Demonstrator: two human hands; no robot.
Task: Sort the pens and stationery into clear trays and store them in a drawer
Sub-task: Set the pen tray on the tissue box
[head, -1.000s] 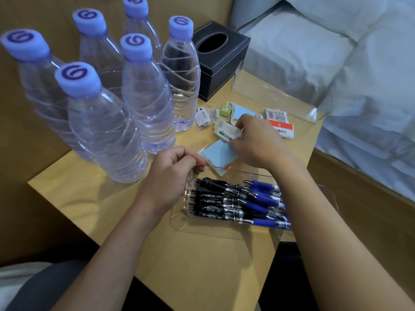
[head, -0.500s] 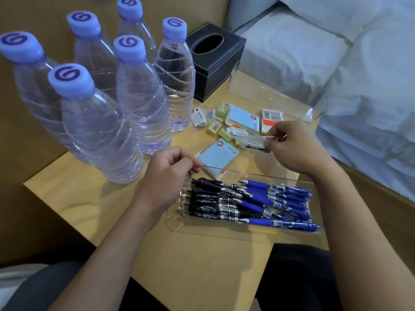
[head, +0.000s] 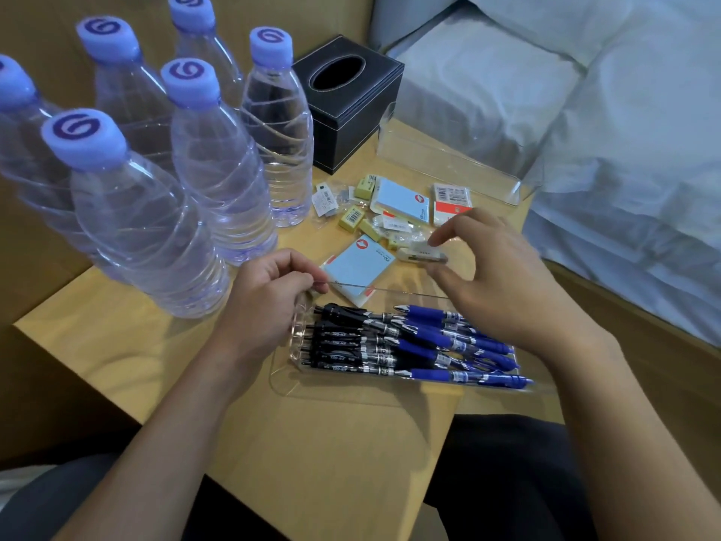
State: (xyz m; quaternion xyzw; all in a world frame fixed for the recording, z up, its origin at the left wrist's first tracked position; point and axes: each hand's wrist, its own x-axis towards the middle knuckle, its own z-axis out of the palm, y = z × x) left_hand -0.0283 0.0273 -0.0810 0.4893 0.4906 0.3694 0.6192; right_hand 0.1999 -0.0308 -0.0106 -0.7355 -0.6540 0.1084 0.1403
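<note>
A clear tray (head: 351, 388) near the table's front edge holds several black and blue pens (head: 409, 341). My left hand (head: 269, 302) grips the tray's far left corner, fingers curled over the rim. My right hand (head: 503, 279) hovers just beyond the tray's far rim and pinches a small white eraser (head: 421, 255) between index finger and thumb, its other fingers spread. Behind lie a blue sticky-note pad (head: 359, 267), a second pad (head: 402, 201), a red-and-white pack (head: 450, 203) and small yellow erasers (head: 353, 218). A second clear tray (head: 448, 162) stands at the back right.
Several water bottles (head: 218, 169) with blue caps crowd the table's left half. A black tissue box (head: 351, 99) stands behind the stationery. A bed with white bedding (head: 624, 130) borders the table on the right. The table's front edge (head: 331, 482) is close to my lap.
My right hand lifted the white eraser out of the stationery pile, carried it right, then brought it nearer the pen tray. My left hand stayed on the tray's corner.
</note>
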